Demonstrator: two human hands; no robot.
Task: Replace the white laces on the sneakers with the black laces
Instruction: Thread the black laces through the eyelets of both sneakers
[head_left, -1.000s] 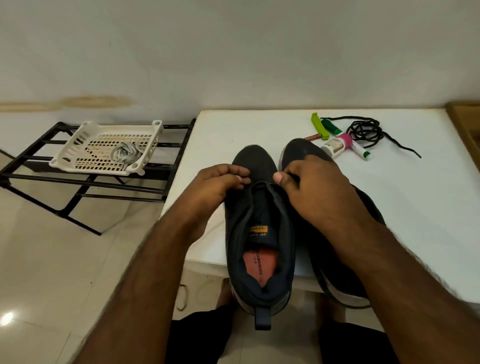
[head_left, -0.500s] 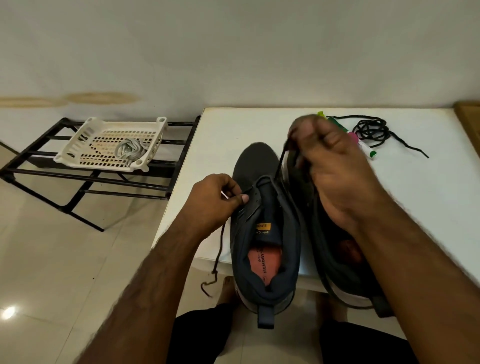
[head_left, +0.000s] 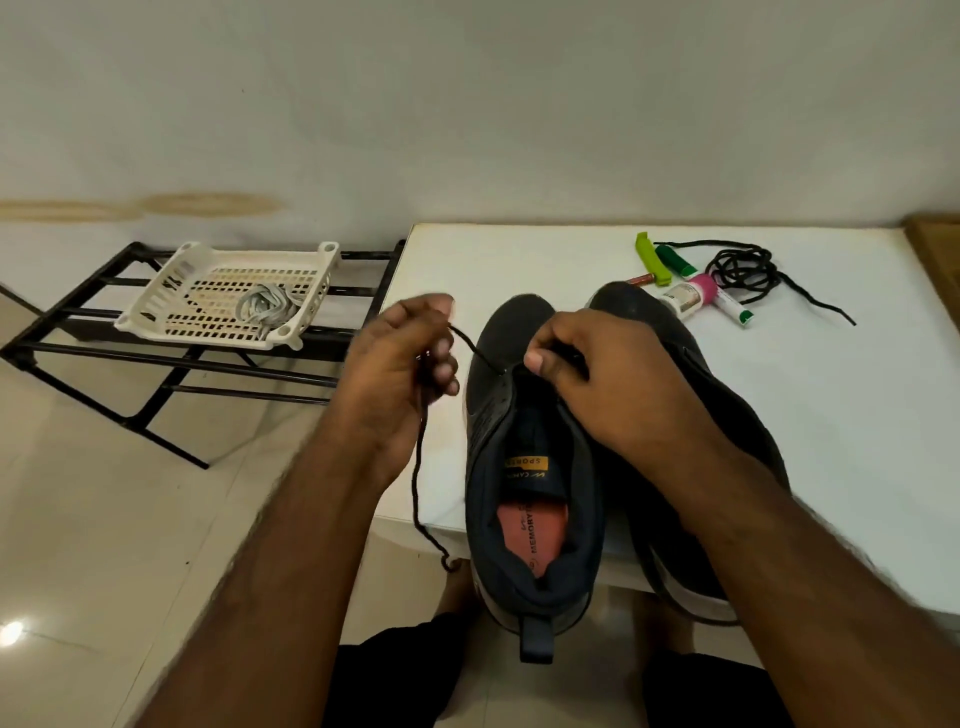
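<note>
White desk (head_left: 857, 415) holds two sneakers (head_left: 524, 467); my left hand (head_left: 400, 374) grips the black lace (head_left: 418, 467), right hand (head_left: 597, 374) pinches it at the eyelet.

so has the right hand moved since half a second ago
Yes. The right hand has come down from above the toes, near the green markers, back toward the person; it now pinches at the front eyelets of the left sneaker.

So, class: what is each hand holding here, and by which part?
The left hand grips the black lace partway along, its free end dangling below. The right hand pinches at the left sneaker's front eyelets; what it pinches cannot be told.
</note>
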